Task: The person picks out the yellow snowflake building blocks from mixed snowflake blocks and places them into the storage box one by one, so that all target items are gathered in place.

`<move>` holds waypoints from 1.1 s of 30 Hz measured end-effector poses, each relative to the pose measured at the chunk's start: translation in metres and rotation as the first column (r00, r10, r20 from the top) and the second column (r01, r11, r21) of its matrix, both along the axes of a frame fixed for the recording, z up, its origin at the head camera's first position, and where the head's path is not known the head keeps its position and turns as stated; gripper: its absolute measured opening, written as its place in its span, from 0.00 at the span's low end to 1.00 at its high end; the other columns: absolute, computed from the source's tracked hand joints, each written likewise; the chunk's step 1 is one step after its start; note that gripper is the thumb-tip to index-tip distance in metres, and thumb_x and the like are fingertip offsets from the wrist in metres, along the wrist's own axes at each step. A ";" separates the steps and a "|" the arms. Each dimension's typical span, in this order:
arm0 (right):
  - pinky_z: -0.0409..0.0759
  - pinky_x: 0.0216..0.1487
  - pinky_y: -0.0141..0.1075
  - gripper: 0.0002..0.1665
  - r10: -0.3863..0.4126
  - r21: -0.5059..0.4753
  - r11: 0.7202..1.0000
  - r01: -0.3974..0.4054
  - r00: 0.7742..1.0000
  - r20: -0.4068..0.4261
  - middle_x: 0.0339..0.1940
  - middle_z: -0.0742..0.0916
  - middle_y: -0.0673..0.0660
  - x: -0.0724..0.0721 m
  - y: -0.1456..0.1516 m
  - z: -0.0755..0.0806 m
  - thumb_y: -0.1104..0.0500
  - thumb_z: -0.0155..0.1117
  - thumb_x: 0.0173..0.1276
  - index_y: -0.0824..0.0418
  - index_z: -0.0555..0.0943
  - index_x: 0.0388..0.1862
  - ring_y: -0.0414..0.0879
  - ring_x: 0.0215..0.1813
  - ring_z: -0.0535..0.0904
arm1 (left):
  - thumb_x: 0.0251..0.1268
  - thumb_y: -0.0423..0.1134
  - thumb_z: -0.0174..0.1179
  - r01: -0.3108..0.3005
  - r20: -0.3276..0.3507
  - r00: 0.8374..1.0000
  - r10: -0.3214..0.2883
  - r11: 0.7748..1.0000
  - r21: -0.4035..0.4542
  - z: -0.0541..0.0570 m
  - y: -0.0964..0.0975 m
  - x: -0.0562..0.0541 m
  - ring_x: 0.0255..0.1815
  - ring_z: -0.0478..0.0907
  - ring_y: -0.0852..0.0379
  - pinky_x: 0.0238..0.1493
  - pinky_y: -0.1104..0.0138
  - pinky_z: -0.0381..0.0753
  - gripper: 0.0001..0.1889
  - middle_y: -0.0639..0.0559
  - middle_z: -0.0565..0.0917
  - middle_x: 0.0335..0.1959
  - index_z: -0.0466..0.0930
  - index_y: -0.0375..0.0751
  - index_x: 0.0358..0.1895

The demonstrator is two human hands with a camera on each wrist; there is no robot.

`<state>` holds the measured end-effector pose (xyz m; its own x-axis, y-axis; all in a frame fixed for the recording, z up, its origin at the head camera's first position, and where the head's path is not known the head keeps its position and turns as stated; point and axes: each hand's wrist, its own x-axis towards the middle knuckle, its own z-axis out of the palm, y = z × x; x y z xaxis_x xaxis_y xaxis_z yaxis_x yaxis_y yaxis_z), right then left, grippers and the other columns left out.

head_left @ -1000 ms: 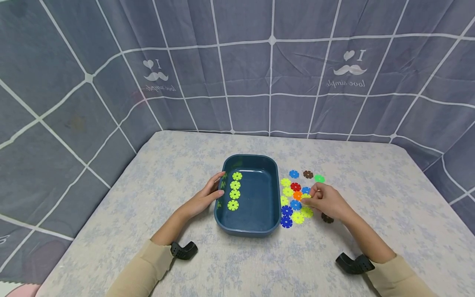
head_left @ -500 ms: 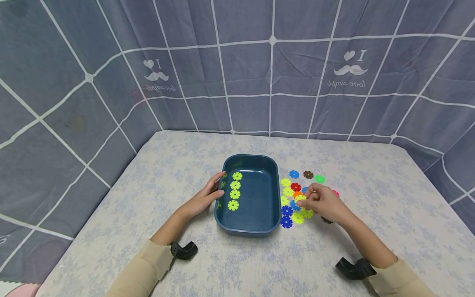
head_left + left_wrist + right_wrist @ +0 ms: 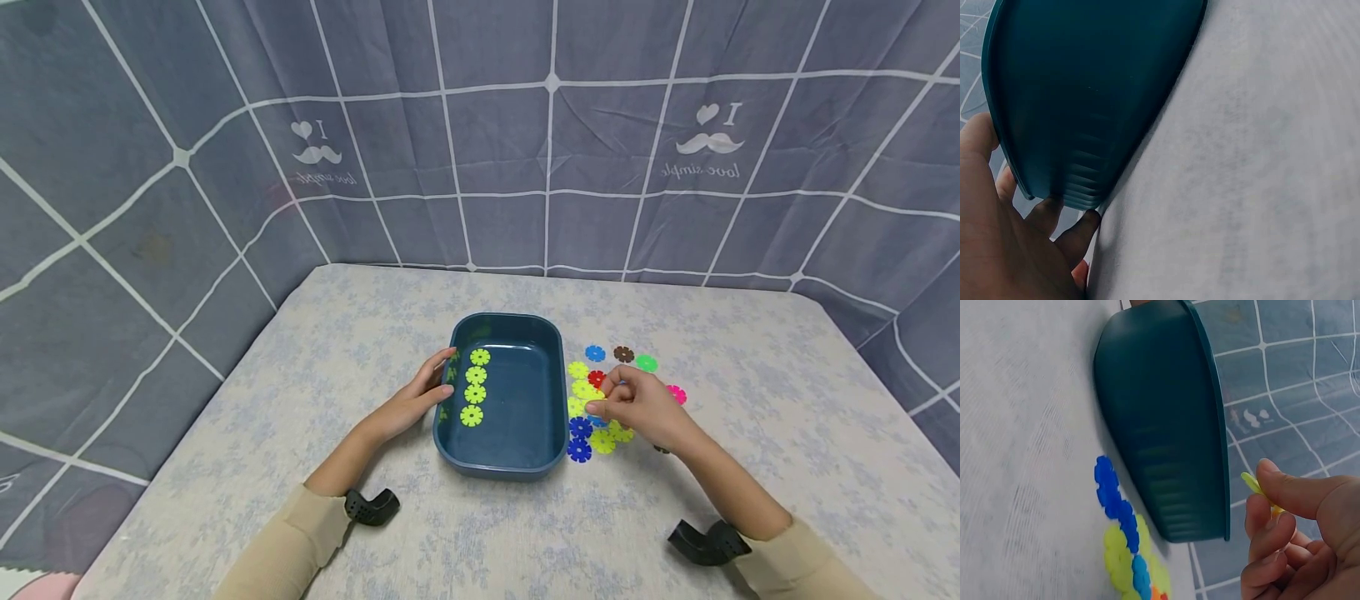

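Note:
My right hand (image 3: 641,408) pinches a yellow-green notched plastic disc (image 3: 1250,482) between thumb and index finger, over the right part of the disc group. In the right wrist view the disc is edge-on, held up beside the dark teal bin (image 3: 517,446). The left hand (image 3: 412,396) holds the bin's left side, thumb at the rim and fingers against the outer wall. Inside the bin, several yellow-green discs (image 3: 475,393) lie in a line along the left. On the table to its right are loose discs, among them dark blue (image 3: 580,451), yellow-green (image 3: 577,369) and red (image 3: 596,378).
Farther right lie a pink disc (image 3: 677,394) and a green disc (image 3: 646,363). A brown disc (image 3: 623,354) and a light blue disc (image 3: 595,353) sit at the back. The table (image 3: 360,325) has a pale patterned cloth; a grey-blue checked curtain (image 3: 495,150) hangs behind.
My right hand has moved left towards the bin with the yellow-green disc, uncovering the pink disc behind it. The left hand and the bin stay where they were.

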<state>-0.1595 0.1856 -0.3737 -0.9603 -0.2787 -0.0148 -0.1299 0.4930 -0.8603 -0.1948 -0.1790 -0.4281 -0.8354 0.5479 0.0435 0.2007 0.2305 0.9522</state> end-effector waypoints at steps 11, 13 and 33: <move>0.73 0.22 0.37 0.18 0.051 -0.045 0.998 -0.052 0.999 -0.006 0.16 0.74 0.55 -0.003 -0.017 0.001 0.61 0.72 0.62 0.70 0.72 0.38 0.45 0.21 0.69 | 0.80 0.43 0.44 -0.008 0.004 1.000 0.008 1.000 0.000 0.001 0.001 0.001 0.78 0.36 0.41 0.72 0.44 0.45 0.33 0.44 0.39 0.79 0.39 0.51 0.79; 0.73 0.22 0.36 0.17 0.067 -0.044 0.997 -0.067 0.998 -0.011 0.15 0.74 0.53 -0.003 -0.020 0.002 0.61 0.72 0.62 0.68 0.73 0.37 0.47 0.21 0.70 | 0.80 0.43 0.44 -0.008 0.002 1.000 0.008 1.000 -0.001 0.001 0.001 0.001 0.78 0.36 0.41 0.72 0.44 0.45 0.33 0.44 0.38 0.79 0.39 0.51 0.80; 0.76 0.25 0.34 0.15 0.175 -0.056 0.983 -0.177 0.984 -0.024 0.21 0.82 0.53 -0.003 -0.057 0.010 0.60 0.73 0.61 0.66 0.75 0.36 0.54 0.27 0.78 | 0.80 0.44 0.45 -0.011 -0.002 1.000 0.011 1.000 -0.001 0.000 0.000 0.001 0.78 0.36 0.41 0.72 0.44 0.45 0.34 0.45 0.39 0.80 0.39 0.52 0.80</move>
